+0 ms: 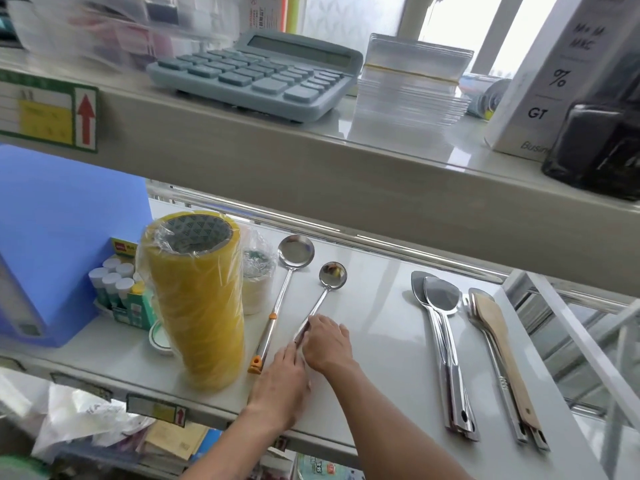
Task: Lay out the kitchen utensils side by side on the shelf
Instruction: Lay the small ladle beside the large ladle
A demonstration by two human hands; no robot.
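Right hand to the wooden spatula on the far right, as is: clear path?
Probably yes. The right hand is on the small ladle's handle, so it must let go first. Bare shelf and the low-lying steel turners lie before the wooden spatula.

Bright daylight from upper right; blurred upper-left corner; wide-angle edge curvature

ladles [313,296] left of spatulas [446,337] on shelf [381,341]

Both hands meet on the small ladle [331,276] on the shelf [381,327]: the right hand [327,342] grips its handle, the left hand [282,379] rests alongside. A larger ladle [296,252] lies just left; spatulas [441,303] lie well right.
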